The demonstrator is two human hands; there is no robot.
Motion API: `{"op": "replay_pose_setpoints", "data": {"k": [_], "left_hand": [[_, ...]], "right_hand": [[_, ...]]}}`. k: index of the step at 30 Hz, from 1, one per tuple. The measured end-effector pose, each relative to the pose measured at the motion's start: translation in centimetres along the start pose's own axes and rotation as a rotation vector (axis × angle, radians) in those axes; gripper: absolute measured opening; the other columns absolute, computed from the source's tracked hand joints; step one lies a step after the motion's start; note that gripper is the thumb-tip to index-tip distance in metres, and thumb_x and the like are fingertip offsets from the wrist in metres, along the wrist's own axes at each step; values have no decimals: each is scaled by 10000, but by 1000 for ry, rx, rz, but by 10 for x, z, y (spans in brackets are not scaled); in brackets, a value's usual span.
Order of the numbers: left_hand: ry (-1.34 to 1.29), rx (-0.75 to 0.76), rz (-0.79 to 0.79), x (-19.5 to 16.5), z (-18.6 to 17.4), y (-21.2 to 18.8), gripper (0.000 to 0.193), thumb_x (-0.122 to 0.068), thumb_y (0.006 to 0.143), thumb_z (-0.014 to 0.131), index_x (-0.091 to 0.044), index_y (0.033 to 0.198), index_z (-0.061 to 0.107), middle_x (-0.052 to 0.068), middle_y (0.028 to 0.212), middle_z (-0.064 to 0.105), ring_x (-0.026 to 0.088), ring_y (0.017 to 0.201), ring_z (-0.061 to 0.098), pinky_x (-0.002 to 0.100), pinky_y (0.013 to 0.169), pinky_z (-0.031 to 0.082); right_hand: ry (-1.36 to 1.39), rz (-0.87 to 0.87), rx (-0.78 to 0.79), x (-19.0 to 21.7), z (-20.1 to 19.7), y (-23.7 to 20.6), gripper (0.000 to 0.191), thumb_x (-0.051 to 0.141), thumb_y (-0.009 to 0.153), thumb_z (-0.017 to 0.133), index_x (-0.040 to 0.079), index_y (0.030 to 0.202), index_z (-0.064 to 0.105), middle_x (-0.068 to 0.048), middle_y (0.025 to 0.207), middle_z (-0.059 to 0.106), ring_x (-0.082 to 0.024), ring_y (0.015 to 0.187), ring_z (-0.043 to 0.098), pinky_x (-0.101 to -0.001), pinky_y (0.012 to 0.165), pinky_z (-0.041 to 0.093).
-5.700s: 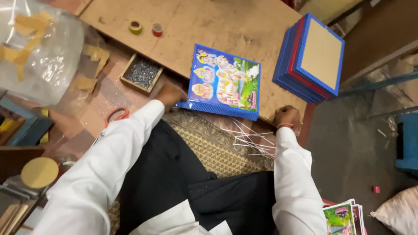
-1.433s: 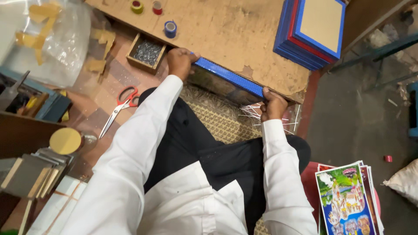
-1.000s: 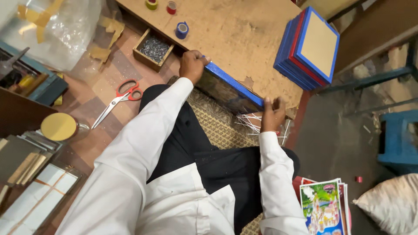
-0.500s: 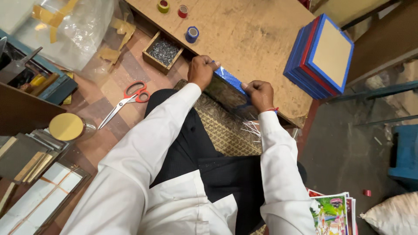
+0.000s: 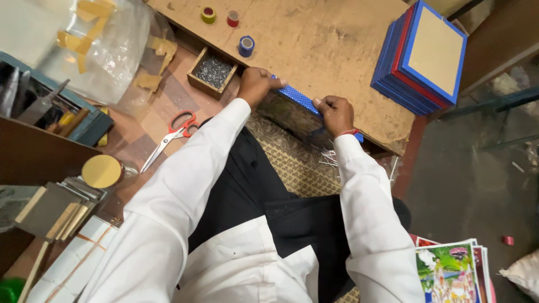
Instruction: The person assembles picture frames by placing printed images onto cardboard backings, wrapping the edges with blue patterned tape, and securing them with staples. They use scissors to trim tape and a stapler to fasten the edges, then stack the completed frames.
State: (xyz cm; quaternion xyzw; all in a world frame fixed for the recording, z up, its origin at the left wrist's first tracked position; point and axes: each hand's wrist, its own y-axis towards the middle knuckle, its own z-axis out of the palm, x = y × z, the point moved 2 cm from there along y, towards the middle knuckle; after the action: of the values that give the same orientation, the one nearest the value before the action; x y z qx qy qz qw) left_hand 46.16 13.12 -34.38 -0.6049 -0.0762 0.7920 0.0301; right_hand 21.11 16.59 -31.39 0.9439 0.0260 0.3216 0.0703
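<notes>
A blue picture frame (image 5: 298, 97) stands on its edge at the near rim of the low wooden table (image 5: 314, 45), seen edge-on. My left hand (image 5: 256, 84) grips its left end. My right hand (image 5: 335, 112) holds it near the middle, fingers curled over the top edge. Both arms wear white sleeves. The right part of the frame is hidden behind my right wrist.
A stack of blue and red frames (image 5: 422, 56) lies at the table's far right. Small tape rolls (image 5: 246, 45) and a box of nails (image 5: 211, 70) sit at left. Red-handled scissors (image 5: 171, 132) lie on the floor, colourful prints (image 5: 449, 269) at bottom right.
The frame, lying flat picture-up earlier, now stands on edge at the table rim. My right hand has slid left along it toward my left hand.
</notes>
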Motion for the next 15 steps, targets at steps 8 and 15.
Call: {"op": "replay_pose_setpoints", "data": {"k": [8, 15], "left_hand": [[303, -174, 190, -8, 8, -1, 266, -157, 611, 910, -31, 572, 679, 109, 544, 667, 199, 468, 629, 373, 533, 508], [405, -183, 145, -12, 4, -3, 368, -220, 620, 922, -16, 560, 622, 153, 573, 622, 267, 530, 599, 420, 594, 492]], "right_hand": [[-1, 75, 67, -7, 1, 5, 383, 373, 900, 764, 13, 782, 710, -187, 635, 596, -295, 603, 576, -418, 616, 446], [-226, -303, -209, 15, 2, -8, 347, 277, 972, 715, 62, 1245, 698, -175, 1078, 725, -361, 1017, 689, -457, 900, 516]]}}
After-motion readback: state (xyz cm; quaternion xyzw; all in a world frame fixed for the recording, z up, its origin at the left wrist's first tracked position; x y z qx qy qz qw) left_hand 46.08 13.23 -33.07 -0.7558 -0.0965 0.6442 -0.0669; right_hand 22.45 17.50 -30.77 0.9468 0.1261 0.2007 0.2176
